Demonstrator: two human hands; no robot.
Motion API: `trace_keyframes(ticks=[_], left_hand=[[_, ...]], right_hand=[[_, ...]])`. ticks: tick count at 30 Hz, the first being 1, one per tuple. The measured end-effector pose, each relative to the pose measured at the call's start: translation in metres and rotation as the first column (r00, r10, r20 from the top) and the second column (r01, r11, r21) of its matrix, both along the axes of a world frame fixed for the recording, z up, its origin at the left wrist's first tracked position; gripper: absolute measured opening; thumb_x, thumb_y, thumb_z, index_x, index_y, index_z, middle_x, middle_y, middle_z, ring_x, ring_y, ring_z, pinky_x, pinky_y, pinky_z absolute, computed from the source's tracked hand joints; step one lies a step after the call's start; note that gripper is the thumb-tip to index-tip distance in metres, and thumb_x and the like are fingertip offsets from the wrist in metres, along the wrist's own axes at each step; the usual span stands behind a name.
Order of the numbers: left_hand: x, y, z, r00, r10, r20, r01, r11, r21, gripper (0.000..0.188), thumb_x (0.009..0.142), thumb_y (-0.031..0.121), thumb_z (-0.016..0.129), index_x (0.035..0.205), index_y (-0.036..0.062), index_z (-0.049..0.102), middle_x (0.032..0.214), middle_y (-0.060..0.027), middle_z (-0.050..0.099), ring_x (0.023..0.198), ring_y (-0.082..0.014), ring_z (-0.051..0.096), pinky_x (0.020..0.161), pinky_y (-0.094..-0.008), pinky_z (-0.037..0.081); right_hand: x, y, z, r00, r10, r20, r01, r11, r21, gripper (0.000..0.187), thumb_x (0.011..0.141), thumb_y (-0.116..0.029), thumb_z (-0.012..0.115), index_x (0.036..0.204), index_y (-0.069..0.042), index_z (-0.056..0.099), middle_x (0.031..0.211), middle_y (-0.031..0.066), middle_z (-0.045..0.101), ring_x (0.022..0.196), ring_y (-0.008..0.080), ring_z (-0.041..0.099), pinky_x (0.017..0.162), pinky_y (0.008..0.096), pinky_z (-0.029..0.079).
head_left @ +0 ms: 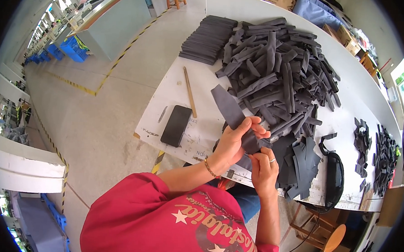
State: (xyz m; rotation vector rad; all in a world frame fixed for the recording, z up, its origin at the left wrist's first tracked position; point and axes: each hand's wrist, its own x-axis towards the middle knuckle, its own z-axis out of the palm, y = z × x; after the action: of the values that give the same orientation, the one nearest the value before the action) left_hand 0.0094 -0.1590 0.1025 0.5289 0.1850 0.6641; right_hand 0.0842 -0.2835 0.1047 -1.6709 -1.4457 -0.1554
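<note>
A flat dark grey fabric strip [228,107] is held slantwise above the near edge of the white table [159,110]. Its far end points up and left. My left hand [234,141] grips it around the middle, thumb on top and fingertips showing past its right side. At the strip's lower end my right hand [264,168], with a ring on one finger, is closed in a pinch. Just right of my hands lie flat dark fabric pieces [302,165], overlapping. Beyond them rises a large loose heap of folded dark grey strips [277,75].
A neat row of stacked strips [209,37] sits at the far left of the table. Nearer are a wooden stick [190,91] and a black phone [176,125]. Right of the flat pieces stands a black mesh-like object [332,180]. A wooden stool [333,238] is below the table's right side.
</note>
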Motion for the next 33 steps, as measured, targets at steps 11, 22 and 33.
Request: trace_keyframes(ticks=[11,22,33], left_hand=[[-0.004,-0.018,-0.012,0.999,-0.010,0.031,0.013,0.996,-0.088,0.030,0.102,0.028,0.050,0.112,0.0010,0.057,0.096,-0.0117,0.069,0.114,-0.0329,0.061,0.102,-0.0416,0.045],[-0.005,-0.019,-0.014,0.998,-0.056,0.035,0.060,0.990,-0.127,0.031,0.101,0.027,0.051,0.116,-0.0002,0.057,0.100,-0.0143,0.070,0.113,-0.0334,0.062,0.103,-0.0415,0.045],[-0.004,-0.020,-0.013,0.997,-0.078,-0.017,0.075,0.988,-0.135,0.035,0.100,0.028,0.052,0.119,-0.0012,0.055,0.103,-0.0157,0.069,0.111,-0.0330,0.062,0.101,-0.0417,0.046]], right_hand=[[-0.004,0.003,-0.003,0.999,0.023,-0.044,-0.022,0.999,0.025,0.015,0.078,0.006,0.068,0.084,-0.001,0.056,0.088,0.0136,0.059,0.067,0.0305,0.059,0.058,0.0368,0.048],[-0.006,0.001,-0.007,0.999,0.023,-0.045,-0.022,1.000,0.005,0.014,0.079,0.005,0.068,0.085,-0.001,0.058,0.088,0.0133,0.059,0.070,0.0309,0.059,0.060,0.0366,0.048],[-0.003,-0.008,-0.008,0.998,0.031,-0.056,-0.034,0.998,-0.051,0.018,0.077,0.003,0.071,0.089,-0.002,0.058,0.093,0.0132,0.058,0.078,0.0317,0.061,0.063,0.0398,0.050]])
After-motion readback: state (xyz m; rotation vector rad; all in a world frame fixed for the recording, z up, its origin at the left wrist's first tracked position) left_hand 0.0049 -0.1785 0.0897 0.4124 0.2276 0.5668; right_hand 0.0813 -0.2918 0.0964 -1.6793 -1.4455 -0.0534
